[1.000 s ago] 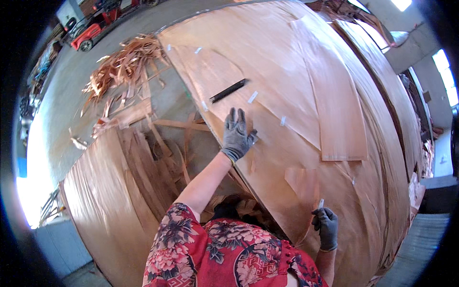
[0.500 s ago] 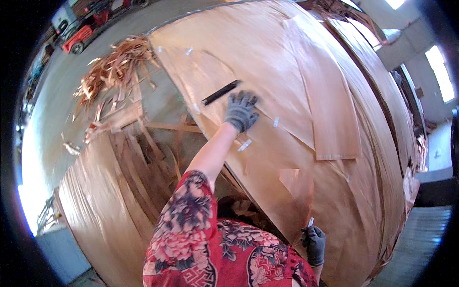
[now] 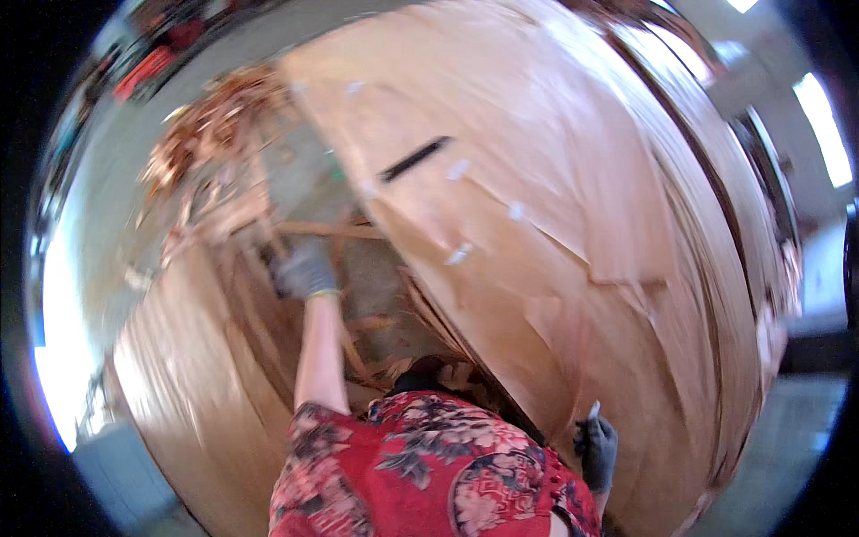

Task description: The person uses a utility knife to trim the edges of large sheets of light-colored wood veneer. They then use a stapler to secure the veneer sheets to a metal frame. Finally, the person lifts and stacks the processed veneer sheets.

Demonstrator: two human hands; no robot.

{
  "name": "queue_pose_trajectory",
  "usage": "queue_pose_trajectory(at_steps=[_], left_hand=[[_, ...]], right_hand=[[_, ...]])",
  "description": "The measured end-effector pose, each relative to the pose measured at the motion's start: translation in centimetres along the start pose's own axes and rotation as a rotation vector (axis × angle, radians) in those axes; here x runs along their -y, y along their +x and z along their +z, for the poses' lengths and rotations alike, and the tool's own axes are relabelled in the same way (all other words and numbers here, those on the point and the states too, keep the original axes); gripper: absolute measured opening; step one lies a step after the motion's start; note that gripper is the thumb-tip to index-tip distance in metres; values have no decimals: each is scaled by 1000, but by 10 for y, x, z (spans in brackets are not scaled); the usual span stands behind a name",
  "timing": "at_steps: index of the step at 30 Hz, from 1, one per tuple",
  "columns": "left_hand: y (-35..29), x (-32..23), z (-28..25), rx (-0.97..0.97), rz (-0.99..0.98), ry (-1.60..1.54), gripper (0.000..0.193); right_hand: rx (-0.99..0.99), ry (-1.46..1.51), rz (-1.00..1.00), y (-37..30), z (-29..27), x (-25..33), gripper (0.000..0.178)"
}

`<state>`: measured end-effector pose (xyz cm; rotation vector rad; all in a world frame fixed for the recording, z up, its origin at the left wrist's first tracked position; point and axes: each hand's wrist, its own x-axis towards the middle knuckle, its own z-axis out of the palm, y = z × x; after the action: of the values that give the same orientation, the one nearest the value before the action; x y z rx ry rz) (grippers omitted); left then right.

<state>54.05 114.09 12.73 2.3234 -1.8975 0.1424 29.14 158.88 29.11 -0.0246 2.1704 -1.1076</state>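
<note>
Both of my hands wear grey gloves. My left hand (image 3: 306,270) reaches to the right edge of the left stack of brown veneer sheets (image 3: 192,336); its fingers are smeared by motion. Low at the right, my right hand (image 3: 597,450) is closed around a small white stick-like thing (image 3: 594,409), only its tip showing. That hand is beside the large veneer sheet (image 3: 510,295) spread in front of me. Several short whitish tape pieces lie on this sheet, among them one tape piece (image 3: 458,168) near a black bar (image 3: 415,159).
A gap with floor and loose strips separates the two stacks. Beyond it lies a heap of torn veneer scraps (image 3: 224,116). A separate long veneer piece (image 3: 631,224) rests on the big sheet. A red wheeled machine (image 3: 143,73) stands far left.
My left hand has left the large sheet and swung left and nearer, over to the left stack. A tape piece now shows where it was pressing. My right hand has hardly moved.
</note>
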Motion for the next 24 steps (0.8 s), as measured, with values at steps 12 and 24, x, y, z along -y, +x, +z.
queue_pose_trajectory(at_steps=[12, 24], left_hand=[[-184, -149, -100, 335, 1266, -1021, 83], [-365, -183, -99, 452, 1743, -787, 86]], right_hand=[[18, 297, 85, -10, -2, -32, 29], [-244, 782, 17, -61, -85, -173, 24]])
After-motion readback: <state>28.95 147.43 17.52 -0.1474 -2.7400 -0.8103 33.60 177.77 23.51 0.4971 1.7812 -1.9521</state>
